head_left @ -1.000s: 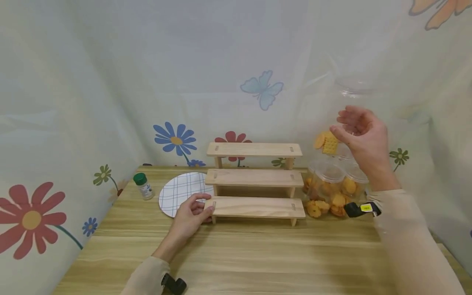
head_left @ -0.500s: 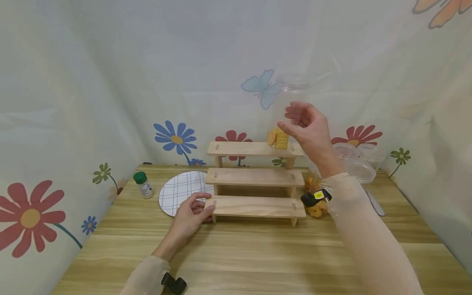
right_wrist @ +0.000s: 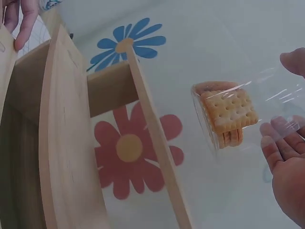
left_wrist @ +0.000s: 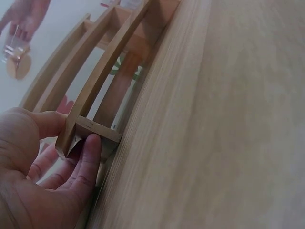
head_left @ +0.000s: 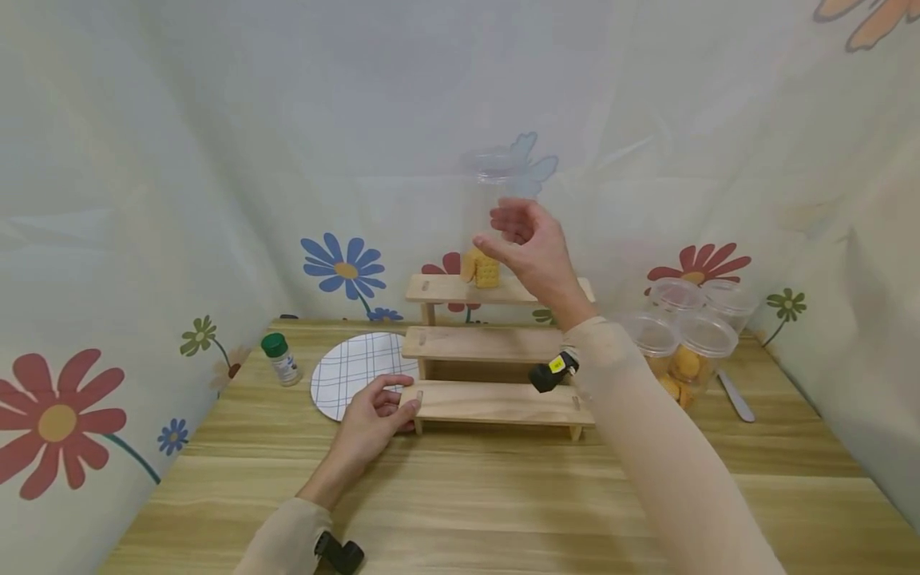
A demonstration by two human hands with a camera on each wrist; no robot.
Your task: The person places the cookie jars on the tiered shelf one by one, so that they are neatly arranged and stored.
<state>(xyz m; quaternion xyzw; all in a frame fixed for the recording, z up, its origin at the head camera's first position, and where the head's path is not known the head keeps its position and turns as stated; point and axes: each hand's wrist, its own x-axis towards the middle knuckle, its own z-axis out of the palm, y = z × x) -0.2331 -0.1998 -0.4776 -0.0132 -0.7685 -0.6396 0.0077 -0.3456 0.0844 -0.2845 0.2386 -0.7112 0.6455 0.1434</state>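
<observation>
A clear lidded jar (head_left: 483, 196) is held upright in my right hand (head_left: 533, 247), its fingers and thumb around the body. Yellow square and round crackers (right_wrist: 231, 112) lie at its bottom. In the right wrist view the jar's base is apart from the top shelf, beyond its edge. A three-tier wooden stand (head_left: 489, 343) sits on the table. My left hand (head_left: 374, 415) grips the left end of its lowest shelf; in the left wrist view the thumb (left_wrist: 50, 124) lies on the shelf and fingers reach under it.
Several clear jars (head_left: 650, 334) with crackers stand right of the stand, beside a flat-bladed spreader (head_left: 736, 397). To the left are a round checked plate (head_left: 352, 375) and a green-capped shaker bottle (head_left: 280, 361). A flowered curtain (head_left: 345, 120) hangs behind the wooden table (head_left: 460, 503).
My right hand has carried the jar leftward, from above the other jars to the middle of the top shelf. The left hand stays on the stand, which has not moved.
</observation>
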